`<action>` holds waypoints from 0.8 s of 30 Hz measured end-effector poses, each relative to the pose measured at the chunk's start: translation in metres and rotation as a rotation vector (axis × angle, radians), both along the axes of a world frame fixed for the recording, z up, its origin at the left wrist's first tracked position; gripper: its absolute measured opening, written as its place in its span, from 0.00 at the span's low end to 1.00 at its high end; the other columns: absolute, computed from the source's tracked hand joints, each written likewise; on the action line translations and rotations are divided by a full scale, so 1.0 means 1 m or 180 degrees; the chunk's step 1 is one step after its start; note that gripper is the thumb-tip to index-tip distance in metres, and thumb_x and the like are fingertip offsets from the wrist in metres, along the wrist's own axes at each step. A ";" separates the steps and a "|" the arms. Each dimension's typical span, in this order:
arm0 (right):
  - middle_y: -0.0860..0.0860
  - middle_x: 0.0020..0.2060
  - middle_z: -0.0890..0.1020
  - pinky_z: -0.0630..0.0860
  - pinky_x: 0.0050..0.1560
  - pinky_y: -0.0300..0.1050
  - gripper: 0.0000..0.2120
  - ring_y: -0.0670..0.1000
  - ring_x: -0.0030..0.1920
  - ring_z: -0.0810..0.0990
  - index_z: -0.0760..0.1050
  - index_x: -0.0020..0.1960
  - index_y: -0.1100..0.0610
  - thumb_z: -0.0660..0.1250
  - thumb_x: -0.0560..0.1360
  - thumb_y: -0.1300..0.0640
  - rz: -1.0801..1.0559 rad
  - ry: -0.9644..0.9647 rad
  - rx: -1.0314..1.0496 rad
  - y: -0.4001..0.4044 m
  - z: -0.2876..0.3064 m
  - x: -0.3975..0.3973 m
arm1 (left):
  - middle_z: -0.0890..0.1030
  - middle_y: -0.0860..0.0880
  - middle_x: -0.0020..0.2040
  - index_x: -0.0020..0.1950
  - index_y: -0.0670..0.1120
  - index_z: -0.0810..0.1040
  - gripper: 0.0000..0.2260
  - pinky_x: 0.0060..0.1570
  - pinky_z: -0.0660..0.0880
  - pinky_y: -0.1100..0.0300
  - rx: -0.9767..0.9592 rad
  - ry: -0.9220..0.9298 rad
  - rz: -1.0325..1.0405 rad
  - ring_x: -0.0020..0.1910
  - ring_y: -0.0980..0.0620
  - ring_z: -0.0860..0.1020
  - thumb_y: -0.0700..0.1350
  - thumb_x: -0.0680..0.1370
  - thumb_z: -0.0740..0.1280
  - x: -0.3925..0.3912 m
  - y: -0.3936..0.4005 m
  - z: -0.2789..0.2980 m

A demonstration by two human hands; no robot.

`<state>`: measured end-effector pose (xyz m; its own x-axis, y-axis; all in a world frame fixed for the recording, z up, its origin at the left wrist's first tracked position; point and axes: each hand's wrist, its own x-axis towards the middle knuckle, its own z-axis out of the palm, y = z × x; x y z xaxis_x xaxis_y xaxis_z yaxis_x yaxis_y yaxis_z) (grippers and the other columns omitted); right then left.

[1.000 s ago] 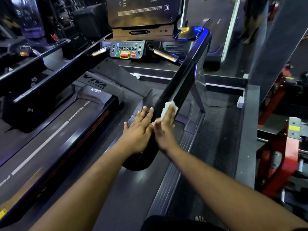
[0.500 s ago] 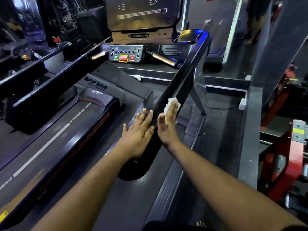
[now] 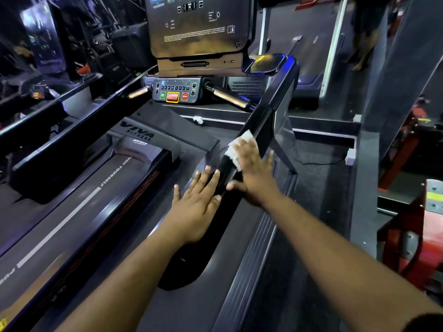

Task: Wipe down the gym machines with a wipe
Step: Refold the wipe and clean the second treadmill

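A black treadmill stands in front of me, and its right handrail (image 3: pixel 268 111) slopes from the console down toward me. My right hand (image 3: pixel 254 173) lies flat on that rail with straight fingers and presses a white wipe (image 3: pixel 239 146) against it. The wipe sticks out past the fingertips on the upper left. My left hand (image 3: pixel 199 202) rests flat on the inner side of the same rail, just below and left of the right hand, fingers straight and spread.
The console screen (image 3: pixel 199 29) and button panel (image 3: pixel 176 92) sit at the far end. The belt (image 3: pixel 79 207) runs on the left, with another treadmill's rail (image 3: pixel 60 137) beyond it. A red machine frame (image 3: pixel 422 236) stands at the right, past a grey side step (image 3: pixel 254 255).
My right hand has slid the wipe further up the handrail toward the console. My left hand has stayed on the rail's inner side. The camera has moved closer.
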<state>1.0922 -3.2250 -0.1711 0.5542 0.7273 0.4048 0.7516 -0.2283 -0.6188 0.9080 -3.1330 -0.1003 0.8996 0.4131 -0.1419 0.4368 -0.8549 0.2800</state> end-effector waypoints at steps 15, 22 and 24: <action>0.50 0.81 0.39 0.38 0.78 0.64 0.64 0.44 0.78 0.35 0.39 0.82 0.54 0.37 0.59 0.13 -0.0339 0.1199 0.0590 0.023 0.013 0.062 | 0.33 0.60 0.81 0.82 0.62 0.37 0.27 0.77 0.34 0.38 0.0461 0.0148 -0.0021 0.79 0.59 0.31 0.59 0.85 0.45 0.028 -0.005 0.004; 0.47 0.79 0.32 0.33 0.78 0.56 0.61 0.45 0.78 0.30 0.33 0.81 0.56 0.39 0.63 0.15 -0.0132 0.1605 0.0893 0.021 -0.001 -0.008 | 0.31 0.61 0.80 0.81 0.63 0.35 0.28 0.77 0.34 0.38 0.0591 0.0170 0.0025 0.78 0.60 0.29 0.63 0.83 0.41 0.035 -0.005 0.001; 0.43 0.77 0.30 0.32 0.77 0.54 0.61 0.43 0.77 0.28 0.32 0.80 0.55 0.38 0.63 0.15 -0.0114 0.1694 0.0947 0.021 -0.006 -0.010 | 0.31 0.62 0.80 0.80 0.63 0.34 0.30 0.77 0.33 0.39 0.0630 0.0161 0.0003 0.77 0.62 0.28 0.65 0.79 0.36 0.036 -0.004 0.000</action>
<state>1.0826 -3.2041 -0.1768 0.7582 0.6028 0.2486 0.3168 -0.0073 -0.9485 0.9440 -3.1372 -0.1004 0.8929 0.4383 -0.1029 0.4469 -0.8906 0.0842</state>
